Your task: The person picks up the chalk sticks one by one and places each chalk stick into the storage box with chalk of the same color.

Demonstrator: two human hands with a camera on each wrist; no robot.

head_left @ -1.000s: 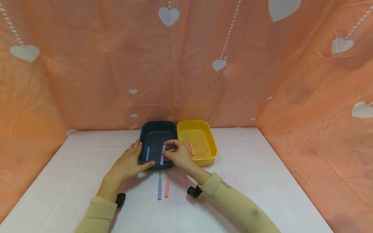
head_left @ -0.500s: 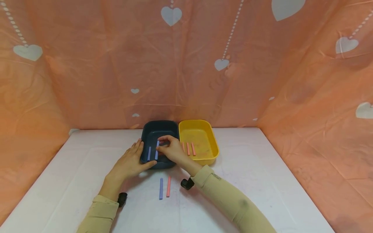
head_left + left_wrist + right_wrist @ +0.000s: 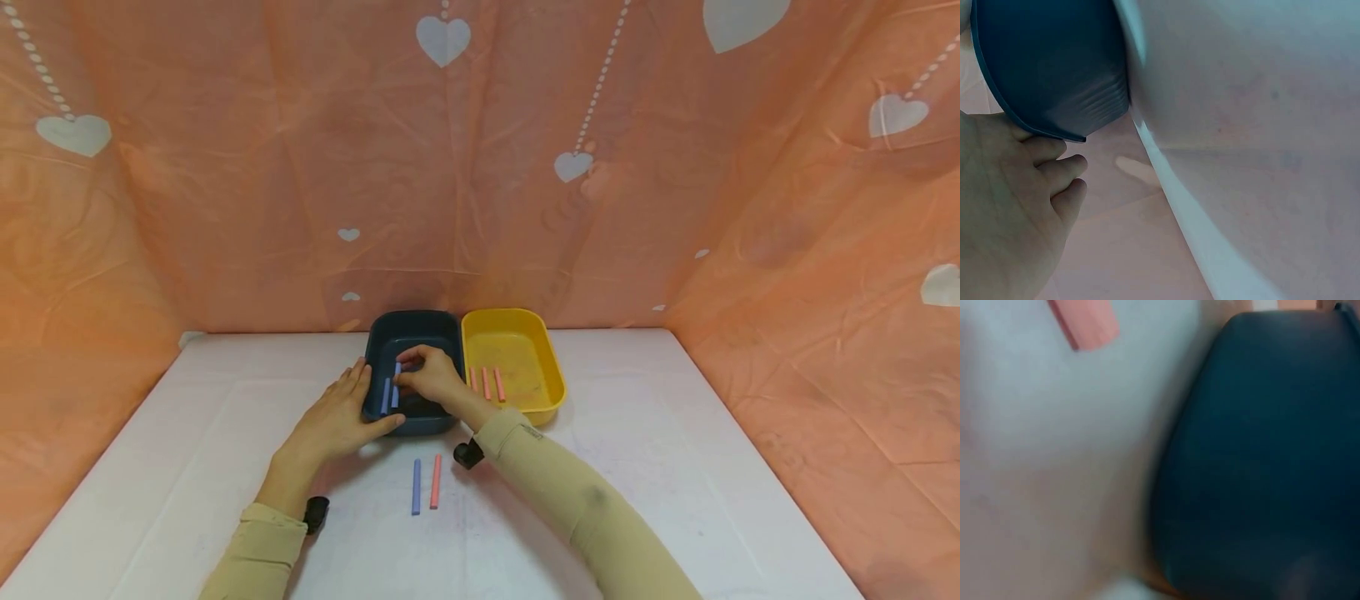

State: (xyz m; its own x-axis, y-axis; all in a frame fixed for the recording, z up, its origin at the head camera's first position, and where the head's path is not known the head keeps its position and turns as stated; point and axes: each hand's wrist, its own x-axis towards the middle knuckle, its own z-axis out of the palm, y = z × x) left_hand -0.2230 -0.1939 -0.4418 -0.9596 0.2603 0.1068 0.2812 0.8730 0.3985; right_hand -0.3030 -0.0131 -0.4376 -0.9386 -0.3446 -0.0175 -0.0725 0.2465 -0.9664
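In the head view my right hand (image 3: 433, 377) pinches a blue chalk stick (image 3: 396, 397) between thumb and fingers, inside the dark blue tray (image 3: 415, 320). Just left of it, a second blue chalk stick (image 3: 385, 398) lies in the same tray. My left hand (image 3: 326, 423) rests against the tray's left side, fingers extended along the rim and thumb at the front edge. The left wrist view shows those fingers touching the tray wall (image 3: 1054, 75). The right wrist view takes in the tray's outer side (image 3: 1260, 456) but not the right hand's fingertips.
A yellow tray (image 3: 517, 329) stands against the dark one's right side, with several pink chalk sticks (image 3: 486, 384) in it. On the white table in front lie one blue chalk stick (image 3: 416, 487) and one pink chalk stick (image 3: 436, 482). An orange curtain (image 3: 480, 208) hangs behind.
My right hand has moved left inside the dark blue tray, bringing the pinched blue chalk stick close beside the other one. The left hand stays at the tray's side.
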